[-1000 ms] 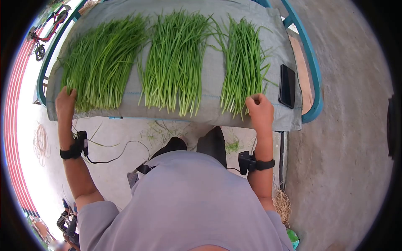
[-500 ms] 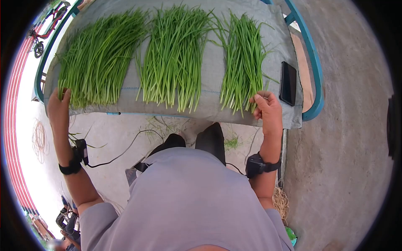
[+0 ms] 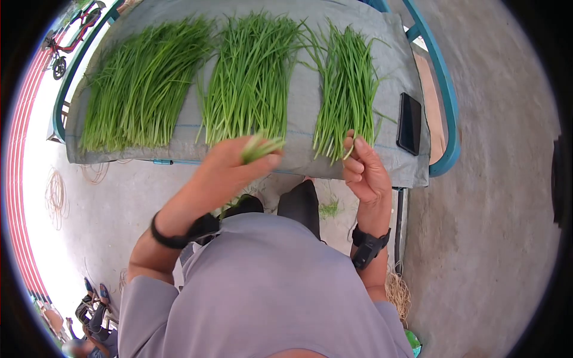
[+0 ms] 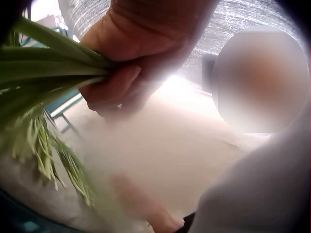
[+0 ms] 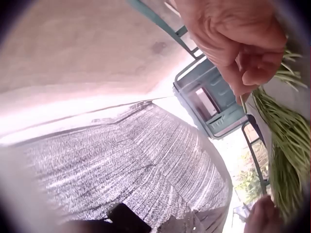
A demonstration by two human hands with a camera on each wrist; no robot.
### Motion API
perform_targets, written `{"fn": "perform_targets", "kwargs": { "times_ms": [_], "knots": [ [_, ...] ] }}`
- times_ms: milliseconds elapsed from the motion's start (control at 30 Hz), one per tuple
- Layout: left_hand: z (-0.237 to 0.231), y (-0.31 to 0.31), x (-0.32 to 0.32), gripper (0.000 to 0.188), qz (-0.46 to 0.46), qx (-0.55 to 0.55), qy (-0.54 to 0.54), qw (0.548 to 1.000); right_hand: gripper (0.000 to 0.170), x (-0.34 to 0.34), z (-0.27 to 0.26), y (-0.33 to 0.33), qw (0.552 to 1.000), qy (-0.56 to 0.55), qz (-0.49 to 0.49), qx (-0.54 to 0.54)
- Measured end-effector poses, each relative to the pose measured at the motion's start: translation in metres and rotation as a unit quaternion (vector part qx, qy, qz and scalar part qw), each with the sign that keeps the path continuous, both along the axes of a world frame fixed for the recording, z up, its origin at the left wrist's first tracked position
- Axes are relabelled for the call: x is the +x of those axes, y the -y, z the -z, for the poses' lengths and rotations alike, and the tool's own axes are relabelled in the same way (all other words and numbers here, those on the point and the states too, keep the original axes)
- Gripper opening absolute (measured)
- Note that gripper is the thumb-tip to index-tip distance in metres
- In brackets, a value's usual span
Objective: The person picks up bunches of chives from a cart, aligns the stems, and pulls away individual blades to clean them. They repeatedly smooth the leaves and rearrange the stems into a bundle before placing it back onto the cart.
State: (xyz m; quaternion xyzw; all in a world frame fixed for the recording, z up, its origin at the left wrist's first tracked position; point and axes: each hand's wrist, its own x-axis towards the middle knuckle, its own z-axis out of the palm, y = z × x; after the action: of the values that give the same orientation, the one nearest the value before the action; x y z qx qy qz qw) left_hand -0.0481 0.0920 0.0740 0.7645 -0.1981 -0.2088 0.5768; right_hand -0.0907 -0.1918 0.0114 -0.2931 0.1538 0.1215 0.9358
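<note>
Three piles of long green chives lie side by side on a grey cloth: a wide left pile (image 3: 140, 89), a middle pile (image 3: 250, 77) and a narrower right pile (image 3: 346, 89). My left hand (image 3: 230, 164) is in front of the middle pile's pale ends, gripping a small bunch of chives (image 4: 53, 63) whose stalks fan out from between thumb and fingers. At the near end of the right pile, my right hand (image 3: 369, 170) is turned partly palm up. Its thumb and fingertips pinch a thin chive stalk (image 5: 244, 100).
The grey cloth (image 3: 304, 158) covers a surface with a blue metal frame (image 3: 447, 107). A black phone (image 3: 409, 123) lies at the cloth's right side. Dry straw (image 3: 397, 292) sits on the floor beside my right arm. A seated person (image 3: 98, 325) is at lower left.
My left hand has swung right from the left pile's outer edge to the middle pile's front, carrying a bunch of chives. The right hand stays by the right pile and has turned more palm up.
</note>
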Motion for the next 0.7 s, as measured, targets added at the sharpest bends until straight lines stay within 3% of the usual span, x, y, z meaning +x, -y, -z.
{"fn": "perform_targets", "kwargs": {
  "times_ms": [67, 300, 367, 500, 600, 700],
  "knots": [
    [-0.002, 0.026, 0.002, 0.024, 0.042, -0.015, -0.090, 0.995, 0.018, 0.000, -0.004, -0.011, 1.000, 0.003, -0.016, 0.011],
    [0.014, 0.059, 0.003, 0.027, 0.086, -0.069, -0.205, 0.972, 0.019, -0.003, -0.002, -0.030, 0.995, 0.032, -0.063, -0.065],
    [0.019, 0.057, 0.001, 0.027, 0.084, -0.015, -0.161, 0.983, 0.022, -0.003, 0.000, -0.033, 0.994, 0.033, -0.078, -0.070],
    [0.027, 0.025, -0.004, 0.025, 0.096, 0.002, -0.133, 0.986, 0.025, 0.000, 0.009, -0.021, 1.000, 0.003, -0.002, -0.001],
    [0.025, -0.020, -0.005, 0.024, 0.101, 0.007, -0.093, 0.990, 0.024, 0.014, 0.020, 0.009, 0.989, 0.033, 0.020, 0.142],
    [-0.001, -0.070, -0.010, 0.021, 0.030, 0.015, -0.118, 0.992, 0.023, 0.029, 0.019, 0.027, 0.964, 0.049, 0.058, 0.255]
  ]
}}
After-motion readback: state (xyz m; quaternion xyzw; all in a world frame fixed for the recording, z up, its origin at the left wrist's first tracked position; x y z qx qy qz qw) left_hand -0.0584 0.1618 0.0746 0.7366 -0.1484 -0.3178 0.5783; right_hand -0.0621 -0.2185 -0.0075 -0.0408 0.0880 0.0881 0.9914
